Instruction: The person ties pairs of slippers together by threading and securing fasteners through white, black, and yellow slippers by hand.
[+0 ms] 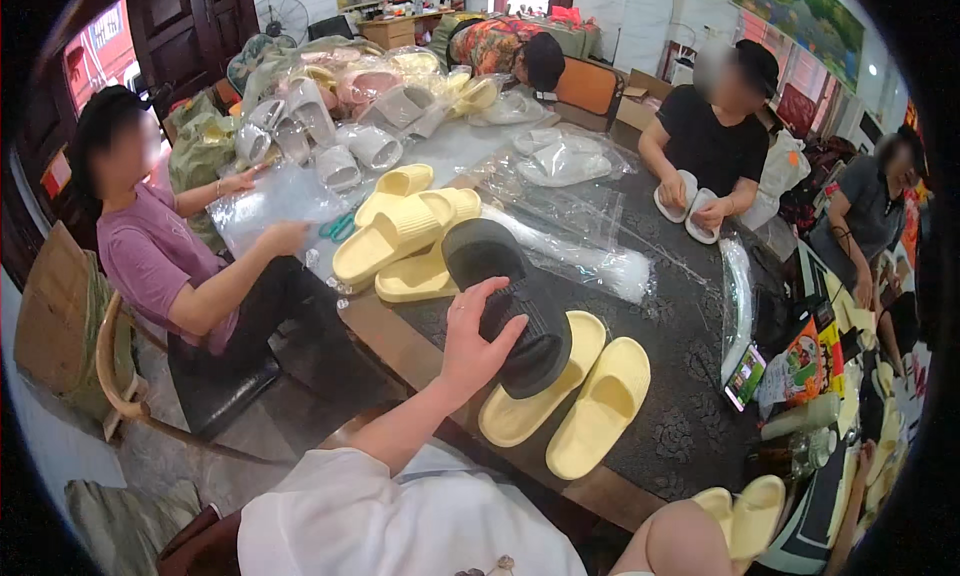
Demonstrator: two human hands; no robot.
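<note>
My left hand [480, 331] grips a black slipper [522, 341] at its side, thumb and fingers spread across its ribbed upper part. The slipper is tilted over a pair of pale yellow slippers and partly covers the left yellow slipper [515, 411]. Beside it on the table lies the right yellow slipper [605, 406], fully in sight. Just beyond my left hand sits a small pile of yellow slippers [400, 236]. At the lower right edge, past a bare rounded limb, are two more yellow slippers [755, 516]. My right hand does not show.
The dark patterned table [690, 406] carries clear plastic bags [620, 271], green scissors [338, 226], a phone [745, 378] and a heap of bagged slippers [340, 116]. A person at left [170, 236] handles plastic; another across [715, 126] holds white slippers [690, 206]. More people are farther off.
</note>
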